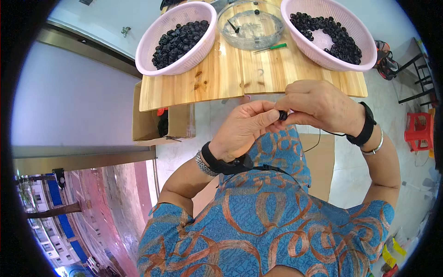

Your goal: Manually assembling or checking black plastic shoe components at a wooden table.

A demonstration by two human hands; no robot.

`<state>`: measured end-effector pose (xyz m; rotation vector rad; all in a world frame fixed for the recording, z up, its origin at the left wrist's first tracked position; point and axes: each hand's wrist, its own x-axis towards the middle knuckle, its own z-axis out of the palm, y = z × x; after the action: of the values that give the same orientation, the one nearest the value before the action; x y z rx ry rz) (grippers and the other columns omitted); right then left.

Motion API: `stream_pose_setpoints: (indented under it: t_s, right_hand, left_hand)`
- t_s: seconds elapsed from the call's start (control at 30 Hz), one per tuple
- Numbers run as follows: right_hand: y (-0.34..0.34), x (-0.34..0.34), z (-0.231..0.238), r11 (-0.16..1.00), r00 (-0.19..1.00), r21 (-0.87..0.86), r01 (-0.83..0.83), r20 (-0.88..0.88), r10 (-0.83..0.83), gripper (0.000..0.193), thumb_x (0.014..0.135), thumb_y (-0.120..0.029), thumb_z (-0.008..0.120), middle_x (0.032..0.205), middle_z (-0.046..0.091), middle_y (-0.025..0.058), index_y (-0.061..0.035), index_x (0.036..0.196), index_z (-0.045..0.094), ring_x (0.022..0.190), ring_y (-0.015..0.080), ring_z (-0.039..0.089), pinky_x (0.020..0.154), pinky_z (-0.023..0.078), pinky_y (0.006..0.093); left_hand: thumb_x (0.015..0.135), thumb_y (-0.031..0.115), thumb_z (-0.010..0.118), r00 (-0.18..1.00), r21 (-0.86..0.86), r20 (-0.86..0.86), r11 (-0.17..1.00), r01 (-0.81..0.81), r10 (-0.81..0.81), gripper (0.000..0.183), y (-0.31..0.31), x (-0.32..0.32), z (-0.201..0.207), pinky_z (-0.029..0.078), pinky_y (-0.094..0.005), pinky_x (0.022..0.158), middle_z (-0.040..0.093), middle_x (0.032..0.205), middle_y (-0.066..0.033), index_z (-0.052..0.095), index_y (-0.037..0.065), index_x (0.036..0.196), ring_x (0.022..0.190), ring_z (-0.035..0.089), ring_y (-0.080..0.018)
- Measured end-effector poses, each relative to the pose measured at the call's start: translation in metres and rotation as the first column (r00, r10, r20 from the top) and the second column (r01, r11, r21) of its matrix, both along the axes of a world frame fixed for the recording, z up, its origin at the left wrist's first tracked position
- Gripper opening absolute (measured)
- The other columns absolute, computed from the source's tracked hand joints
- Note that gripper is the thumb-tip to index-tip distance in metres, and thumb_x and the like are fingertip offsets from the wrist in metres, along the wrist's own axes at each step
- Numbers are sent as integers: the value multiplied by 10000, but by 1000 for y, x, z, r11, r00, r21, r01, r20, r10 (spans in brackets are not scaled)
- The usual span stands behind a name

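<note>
Black piece (283,116) — we held it short of the wooden table (219,83), left hand (247,125) and right hand (318,104) pinching it in their fingertips, seemingly for steadiness; pink baskets (199,56) stood on the table, presumably for reach.

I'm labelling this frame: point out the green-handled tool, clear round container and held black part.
Green-handled tool (278,46): head view, on the handle.
Clear round container (249,45): head view, front wall.
Held black part (283,116): head view, visible side.
</note>
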<state>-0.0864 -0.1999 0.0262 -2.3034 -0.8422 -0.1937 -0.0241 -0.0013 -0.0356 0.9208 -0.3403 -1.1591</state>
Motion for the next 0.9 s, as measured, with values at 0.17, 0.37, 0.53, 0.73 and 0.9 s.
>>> stream_pose_setpoints:
  t_s: [0.17,0.37,0.53,0.73,0.9]
  right_hand:
    - [-1,2,-14,999,999,-42,26,-37,-28,307,699,-225,676,715,527,100,-41,909,547,678,307,546,568,434,378]
    - [2,-4,-18,996,987,-31,84,-132,-87,261,715,-221,674,702,508,94,-53,804,495,639,287,533,556,428,364]
    - [10,-10,-33,985,989,-88,147,25,-145,271,734,-235,651,695,501,97,-48,762,458,657,287,537,570,437,366]
    - [12,-14,-38,963,977,-167,212,59,-205,284,737,-249,640,678,495,103,-45,733,443,674,294,540,579,447,367]
    - [5,-10,-35,961,961,-26,274,-34,-275,284,711,-245,690,663,514,82,-34,800,523,609,236,537,531,432,329]
  left_hand:
    - [903,173,515,998,-50,-54,998,-46,43,220,-5,-10,-12,447,-238,733,580,878,-29,562,0,1030,802,548,-109]
    - [908,194,506,991,-73,-97,992,-101,94,231,-9,-19,-14,450,-242,735,587,871,-29,563,1,1023,788,551,-106]
    - [915,201,493,976,-44,-141,984,-174,167,246,-11,-28,-13,459,-250,748,611,912,-54,551,-1,1044,810,570,-114]
    - [925,220,473,987,-32,-120,993,-116,111,269,-12,-28,-22,460,-254,764,618,937,-77,541,-3,1059,848,576,-120]
    - [927,218,467,980,-26,-194,998,-58,52,275,-14,-14,-10,479,-257,779,606,969,-86,536,-4,1075,854,577,-123]
